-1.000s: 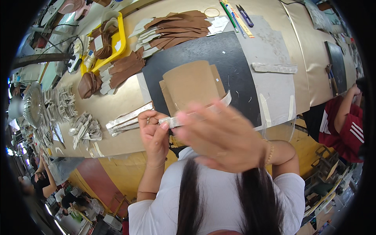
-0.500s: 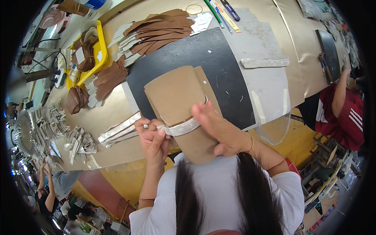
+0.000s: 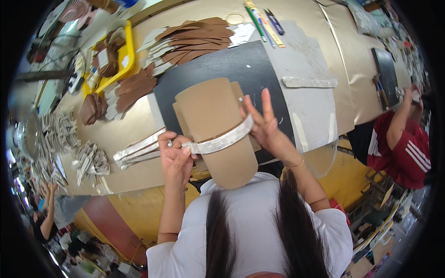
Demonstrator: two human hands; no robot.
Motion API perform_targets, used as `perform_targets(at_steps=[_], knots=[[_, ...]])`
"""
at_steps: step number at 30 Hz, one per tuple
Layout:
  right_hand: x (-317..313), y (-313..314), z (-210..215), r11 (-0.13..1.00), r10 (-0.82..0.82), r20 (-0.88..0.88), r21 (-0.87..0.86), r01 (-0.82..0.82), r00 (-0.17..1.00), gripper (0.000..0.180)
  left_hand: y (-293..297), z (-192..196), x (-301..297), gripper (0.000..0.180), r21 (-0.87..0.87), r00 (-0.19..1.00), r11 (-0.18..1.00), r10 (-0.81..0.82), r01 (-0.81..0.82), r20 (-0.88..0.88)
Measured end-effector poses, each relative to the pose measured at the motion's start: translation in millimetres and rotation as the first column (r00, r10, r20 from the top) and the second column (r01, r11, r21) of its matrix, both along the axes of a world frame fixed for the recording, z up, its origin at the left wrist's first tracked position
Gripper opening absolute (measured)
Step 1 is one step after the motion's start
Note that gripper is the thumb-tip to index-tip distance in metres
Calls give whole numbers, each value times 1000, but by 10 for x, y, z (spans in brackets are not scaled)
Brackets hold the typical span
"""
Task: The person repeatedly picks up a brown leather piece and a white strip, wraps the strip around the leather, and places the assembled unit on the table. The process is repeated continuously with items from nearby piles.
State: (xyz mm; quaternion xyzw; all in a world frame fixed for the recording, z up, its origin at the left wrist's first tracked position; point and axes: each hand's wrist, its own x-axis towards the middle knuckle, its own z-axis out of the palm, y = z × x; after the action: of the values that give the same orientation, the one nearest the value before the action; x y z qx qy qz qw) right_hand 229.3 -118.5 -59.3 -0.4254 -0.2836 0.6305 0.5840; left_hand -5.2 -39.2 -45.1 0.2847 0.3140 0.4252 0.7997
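Note:
A tan rounded panel [image 3: 206, 109], like thick card or leather, lies over the near edge of a black board [image 3: 222, 62], with another tan piece partly hidden under it. Across the panel curves a whitish mottled strip [image 3: 225, 142] with a thin brown edge. My left hand [image 3: 176, 157] is closed in a pinch on the strip's left end. At the other end, my right hand [image 3: 271, 132] has its fingers spread; its thumb side is beside the strip, and I cannot tell whether it touches.
Brown strips [image 3: 199, 39] are fanned out behind the board, near a yellow tray [image 3: 131, 51] of brown pieces. Pale strips [image 3: 139, 148] lie left of my left hand. Pens and a purple-handled tool [image 3: 274, 22] lie far right. A person in red [image 3: 405, 148] works at right.
My right hand has lifted off the panel and turned, its fingers now spread upward past the strip's right end. That end shows more fully. My left hand keeps its pinch.

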Motion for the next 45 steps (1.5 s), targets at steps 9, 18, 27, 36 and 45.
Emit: perform_targets(at_steps=[9, 18, 27, 36, 45], knots=[[1086, 2, -57, 927, -271, 949, 213, 308, 159, 28, 426, 250, -1363, 20, 268, 746, 963, 204, -35, -634], [1292, -41, -236, 970, -136, 979, 163, 183, -154, 26, 644, -24, -2127, 19, 273, 395, 960, 229, 60, -890], [1251, 12, -298, 932, -318, 907, 353, 86, -275, 18, 844, 36, -1529, 21, 613, 201, 787, 590, 76, -782], [1277, -66, -321, 948, -274, 898, 312, 61, -344, 12, 1997, 137, -71, 26, 663, 364, 633, 554, 400, -749], [1423, -100, -232, 946, -287, 957, 276, 168, 44, 17, 2706, -10, 368, 33, 372, 374, 855, 232, 362, -898]])
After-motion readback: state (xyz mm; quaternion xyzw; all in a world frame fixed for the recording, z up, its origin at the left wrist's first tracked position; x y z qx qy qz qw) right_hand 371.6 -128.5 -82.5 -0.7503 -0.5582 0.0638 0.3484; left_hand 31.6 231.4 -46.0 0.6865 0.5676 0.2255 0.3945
